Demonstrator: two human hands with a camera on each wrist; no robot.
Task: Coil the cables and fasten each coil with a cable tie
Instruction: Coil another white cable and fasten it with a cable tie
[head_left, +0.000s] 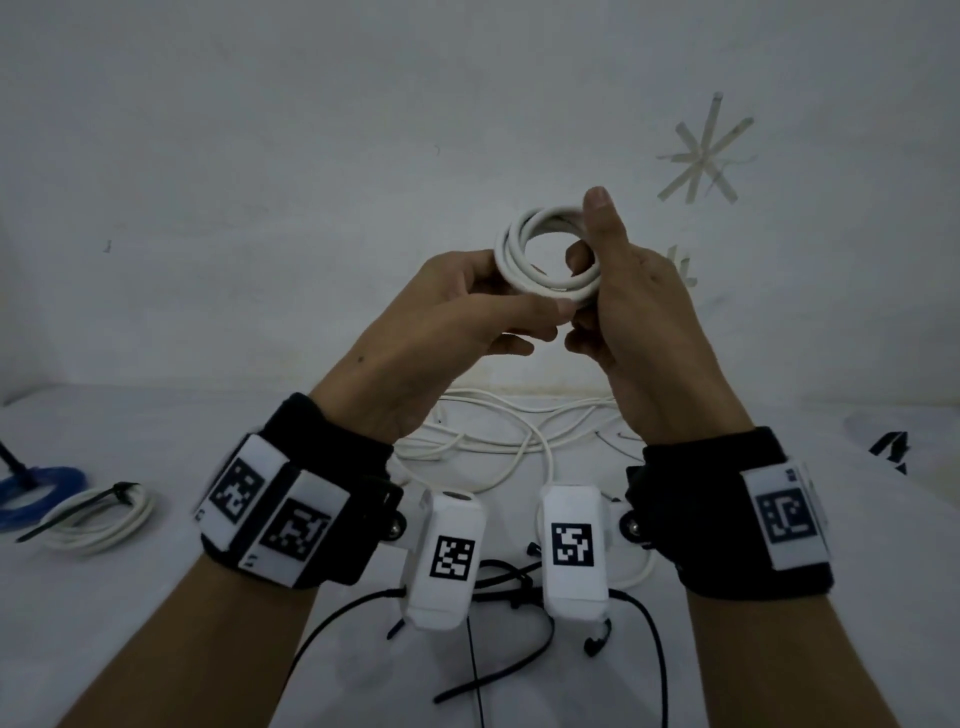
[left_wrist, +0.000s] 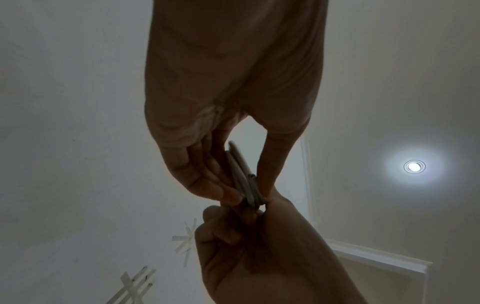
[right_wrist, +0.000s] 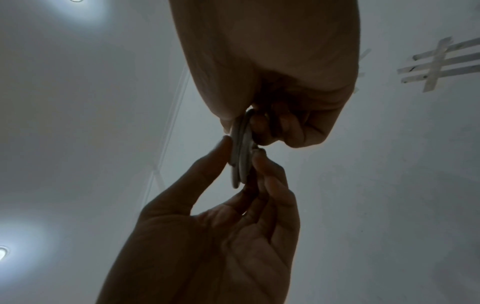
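White cable coil (head_left: 540, 254) raised between left hand (head_left: 457, 317) and right hand (head_left: 631, 301), both pinching it.

White table (head_left: 156, 597), pale wall (head_left: 311, 156) with tape star (head_left: 702, 150), lit ceiling lamp (left_wrist: 414, 166)

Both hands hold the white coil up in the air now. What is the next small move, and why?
Probably keep the coil pinched in the left hand and send the right hand down for a loose black tie on the table. The coil looks fully wound, no tie shows on it, and letting go with both hands may unwind it.
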